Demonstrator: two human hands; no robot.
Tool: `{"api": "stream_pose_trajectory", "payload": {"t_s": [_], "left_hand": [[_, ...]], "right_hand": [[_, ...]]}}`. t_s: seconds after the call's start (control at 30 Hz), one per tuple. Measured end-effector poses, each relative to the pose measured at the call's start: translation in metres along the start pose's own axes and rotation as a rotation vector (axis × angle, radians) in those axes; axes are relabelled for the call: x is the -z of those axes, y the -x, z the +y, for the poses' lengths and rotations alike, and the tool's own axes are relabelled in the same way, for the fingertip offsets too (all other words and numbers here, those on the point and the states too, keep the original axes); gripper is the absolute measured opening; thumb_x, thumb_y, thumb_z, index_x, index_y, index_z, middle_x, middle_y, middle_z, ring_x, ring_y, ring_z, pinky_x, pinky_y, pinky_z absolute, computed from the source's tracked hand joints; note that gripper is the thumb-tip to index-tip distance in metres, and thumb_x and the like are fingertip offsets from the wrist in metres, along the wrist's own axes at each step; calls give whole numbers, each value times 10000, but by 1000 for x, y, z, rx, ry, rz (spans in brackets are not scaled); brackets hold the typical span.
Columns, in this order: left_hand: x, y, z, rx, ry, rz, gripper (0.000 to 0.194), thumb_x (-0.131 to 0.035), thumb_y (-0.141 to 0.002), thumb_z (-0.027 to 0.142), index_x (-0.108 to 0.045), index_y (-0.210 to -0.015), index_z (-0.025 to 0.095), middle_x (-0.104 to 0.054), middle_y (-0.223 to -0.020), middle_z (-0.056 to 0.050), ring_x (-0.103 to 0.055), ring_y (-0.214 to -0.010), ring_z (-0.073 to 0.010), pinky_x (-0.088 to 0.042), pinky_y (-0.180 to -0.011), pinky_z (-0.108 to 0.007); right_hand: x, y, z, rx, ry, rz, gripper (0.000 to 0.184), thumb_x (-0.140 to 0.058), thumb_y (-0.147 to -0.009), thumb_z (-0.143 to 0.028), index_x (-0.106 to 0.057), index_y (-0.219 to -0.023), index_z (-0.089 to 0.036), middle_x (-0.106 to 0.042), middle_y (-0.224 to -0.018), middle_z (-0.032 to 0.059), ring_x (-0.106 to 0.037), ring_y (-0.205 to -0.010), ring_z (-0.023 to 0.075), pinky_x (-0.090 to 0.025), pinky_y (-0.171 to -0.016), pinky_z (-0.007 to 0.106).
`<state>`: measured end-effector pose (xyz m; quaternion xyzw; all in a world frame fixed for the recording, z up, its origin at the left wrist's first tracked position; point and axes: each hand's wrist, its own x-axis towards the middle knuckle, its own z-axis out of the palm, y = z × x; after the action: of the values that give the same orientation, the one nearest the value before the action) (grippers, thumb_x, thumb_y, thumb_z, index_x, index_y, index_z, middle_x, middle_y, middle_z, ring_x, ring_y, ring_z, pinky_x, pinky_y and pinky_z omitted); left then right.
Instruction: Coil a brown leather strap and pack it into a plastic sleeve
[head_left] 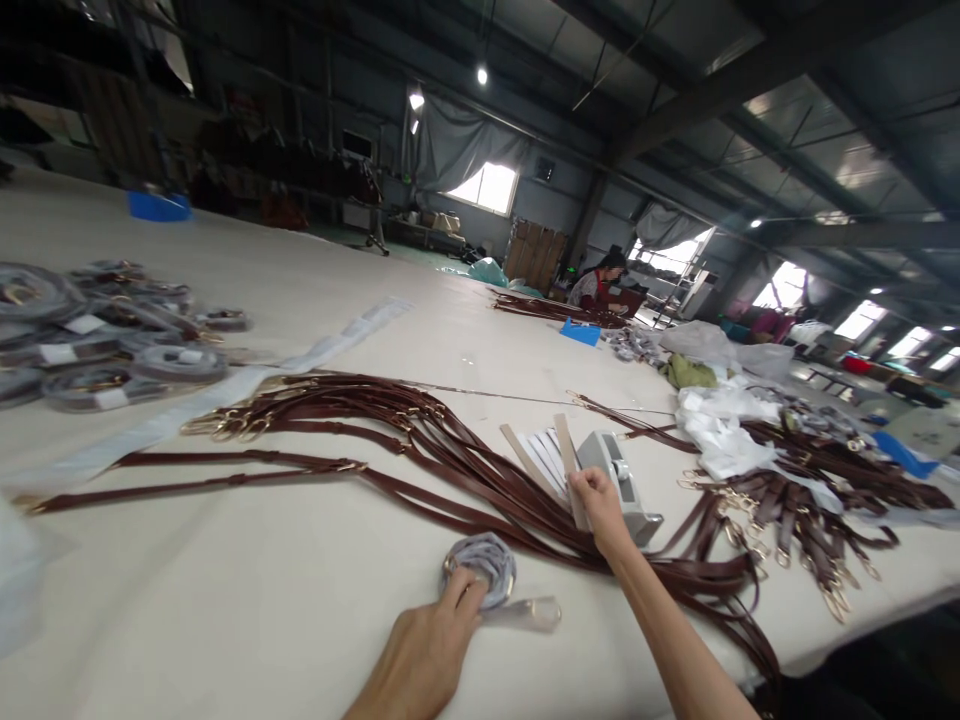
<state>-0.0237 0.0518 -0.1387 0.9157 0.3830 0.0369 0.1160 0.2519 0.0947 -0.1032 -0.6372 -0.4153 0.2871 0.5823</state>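
1. The left hand [424, 655] lies knuckles up, its fingers pressed flat on a coiled strap in a grey wrap [480, 568], pinning it rather than closing around it.
2. The right hand [600, 505] is closed around a tan strip [570, 470] at the grey dispenser [626, 485], arm stretched forward.
3. The coil lies on the white table [225, 590], near its front edge, a clear bag end [532, 612] trailing to its right.
4. Brown leather straps [390, 440] fan out beyond it; wrapped coils [105, 335] are piled far left.

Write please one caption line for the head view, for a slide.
Left hand presses a wrapped coiled strap on the white table; right hand pulls a label strip beside loose brown straps.
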Motion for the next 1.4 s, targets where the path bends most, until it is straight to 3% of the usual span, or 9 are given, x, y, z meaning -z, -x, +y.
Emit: {"api": "stream_pose_trajectory", "payload": {"t_s": [0.1,0.3,0.57,0.87,1.0,1.07,1.17,1.3,1.4], "left_hand": [[-2,0,-2,3,-26,11,365,-299,-994,98,-460,-1300,215,-529,-1330,-125,-707,-870,-247,-617,-715,-388],[-3,0,-6,-15,-73,46,406,-232,-990,97,-475,-1298,202,-540,-1320,-124,-708,-836,-252,-621,-672,-397],[-17,1,-18,-45,-99,195,444,-158,-1015,168,-516,-1275,204,-571,-1299,-121,-722,-793,-234,-602,-590,-338],[-29,1,-26,-41,-94,271,440,-174,-1030,192,-527,-1290,224,-583,-1292,-115,-719,-765,-229,-585,-552,-328],[-30,1,-31,-47,-28,309,435,-174,-1033,238,-544,-1261,225,-600,-1257,-110,-717,-737,-228,-568,-523,-322],[-24,1,-31,-43,82,324,421,-201,-1032,309,-558,-1240,231,-606,-1253,-105,-718,-836,-258,-579,-564,-338],[-5,3,-24,53,414,363,384,-311,-1004,429,-597,-1166,231,-625,-1207,-94,-684,-989,-299,-583,-735,-381],[24,4,-11,357,1232,299,402,-559,-900,484,-575,-1156,174,-678,-851,-51,-682,-634,-204,-527,-609,-278],[40,6,-4,469,1596,309,441,-647,-823,502,-567,-1106,172,-679,-887,-41,-686,-611,-178,-484,-537,-220]], "right_hand": [[3,11,-16,-51,-224,-10,462,-712,-734,-584,-462,-772,-198,-629,-711,-14,-565,-553,116,-455,-486,232],[6,43,-45,-154,-539,-74,494,-830,-652,-502,-463,-752,-186,-549,-604,-74,-418,-395,37,-244,-324,127],[13,82,-64,-219,-830,-84,484,-866,-630,-493,-518,-762,-185,-516,-506,-94,-472,-363,55,-337,-306,124],[16,92,-70,-226,-1000,-166,462,-853,-637,-518,-536,-737,-197,-361,-411,-144,-263,-264,15,-217,-249,108],[13,92,-62,-223,-900,-211,393,-772,-773,-459,-580,-971,-181,-519,-502,-104,-354,-275,34,-248,-264,126],[11,97,-57,-214,-667,-230,355,-682,-860,-458,-540,-1041,-188,-604,-570,-64,-408,-291,45,-239,-278,124],[12,110,-48,-201,-271,-246,381,-551,-906,-574,-498,-948,-199,-617,-584,-50,-401,-289,38,-179,-285,116],[17,133,-34,-239,-91,-364,497,-520,-872,-657,-570,-863,-163,-602,-618,-21,-509,-373,69,-328,-346,149],[15,150,-26,-341,-22,-465,537,-523,-850,-679,-582,-769,-152,-566,-578,-21,-498,-379,69,-329,-366,159]]}}
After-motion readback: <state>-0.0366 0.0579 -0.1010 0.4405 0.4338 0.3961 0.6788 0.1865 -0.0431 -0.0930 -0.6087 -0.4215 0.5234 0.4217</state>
